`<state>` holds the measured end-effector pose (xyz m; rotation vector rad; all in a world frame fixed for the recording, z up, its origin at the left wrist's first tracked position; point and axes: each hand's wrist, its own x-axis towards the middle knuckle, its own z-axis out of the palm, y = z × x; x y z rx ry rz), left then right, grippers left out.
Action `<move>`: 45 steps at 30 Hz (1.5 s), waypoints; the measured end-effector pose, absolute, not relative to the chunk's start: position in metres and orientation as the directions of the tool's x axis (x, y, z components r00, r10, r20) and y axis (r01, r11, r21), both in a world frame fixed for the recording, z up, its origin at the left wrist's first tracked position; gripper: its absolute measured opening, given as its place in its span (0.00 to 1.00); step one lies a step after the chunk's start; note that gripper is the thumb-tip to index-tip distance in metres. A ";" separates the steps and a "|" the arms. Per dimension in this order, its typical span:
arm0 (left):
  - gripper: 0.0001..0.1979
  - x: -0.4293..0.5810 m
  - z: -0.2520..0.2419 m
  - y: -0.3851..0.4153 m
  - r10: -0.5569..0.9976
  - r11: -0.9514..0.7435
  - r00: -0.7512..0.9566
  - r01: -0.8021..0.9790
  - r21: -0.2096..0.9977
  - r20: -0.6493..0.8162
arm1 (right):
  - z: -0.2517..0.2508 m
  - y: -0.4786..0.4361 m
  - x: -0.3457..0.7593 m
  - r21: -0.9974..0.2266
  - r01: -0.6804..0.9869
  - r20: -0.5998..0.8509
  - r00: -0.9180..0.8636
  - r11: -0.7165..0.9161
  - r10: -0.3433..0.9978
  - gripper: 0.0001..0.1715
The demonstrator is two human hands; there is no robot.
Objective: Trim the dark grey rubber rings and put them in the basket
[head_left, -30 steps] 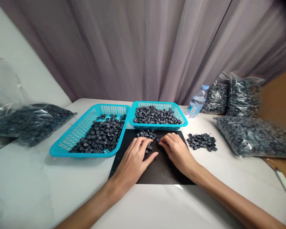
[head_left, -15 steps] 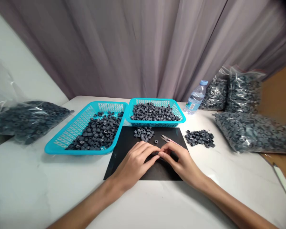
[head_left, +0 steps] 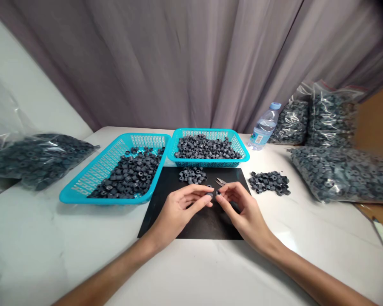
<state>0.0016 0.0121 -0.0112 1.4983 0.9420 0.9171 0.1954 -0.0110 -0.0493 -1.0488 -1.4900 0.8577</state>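
Observation:
Over the black mat, my left hand pinches a small dark grey ring-shaped piece between thumb and fingers. Close beside it, my right hand grips another small dark piece at its fingertips; a narrow gap separates the two hands. A small heap of dark grey ring-shaped pieces lies on the mat beyond my fingers. The pointed metal blades of a pair of snips show behind my right hand, which hides the rest of them.
Two blue perforated baskets, one at left and one at back, hold many similar pieces. A loose pile sits right of the mat. Around it stand a water bottle and filled clear bags at right and left.
My hands were together at the fingertips and have drawn slightly apart. A small dark piece now shows at each hand's fingertips. The view has shifted a little.

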 end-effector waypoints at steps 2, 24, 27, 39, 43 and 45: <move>0.11 0.002 -0.012 0.012 0.925 -0.095 0.377 0.079 0.992 0.058 | -0.049 -0.013 0.195 -0.908 0.142 0.398 -0.010 0.395 0.917 0.09; 0.09 0.001 -0.014 0.009 0.893 -0.384 0.355 0.274 0.882 0.278 | -0.048 -0.017 0.193 -0.868 0.201 0.445 -0.090 0.454 0.891 0.08; 0.08 0.001 -0.014 0.009 0.861 -0.475 0.373 0.348 0.808 0.346 | -0.047 -0.017 0.193 -0.870 0.222 0.428 -0.102 0.440 0.898 0.08; 0.09 -0.001 -0.013 0.006 0.841 -0.522 0.393 0.410 0.748 0.372 | -0.045 -0.018 0.192 -0.909 0.212 0.344 -0.103 0.359 0.933 0.09; 0.10 0.000 -0.014 0.008 0.897 -0.400 0.351 0.388 0.830 0.269 | -0.044 -0.015 0.192 -0.962 0.086 0.251 -0.090 0.259 0.964 0.11; 0.12 -0.001 -0.015 0.010 0.923 -0.302 0.338 0.346 0.888 0.182 | -0.044 -0.012 0.193 -0.979 -0.010 0.205 -0.082 0.205 0.975 0.13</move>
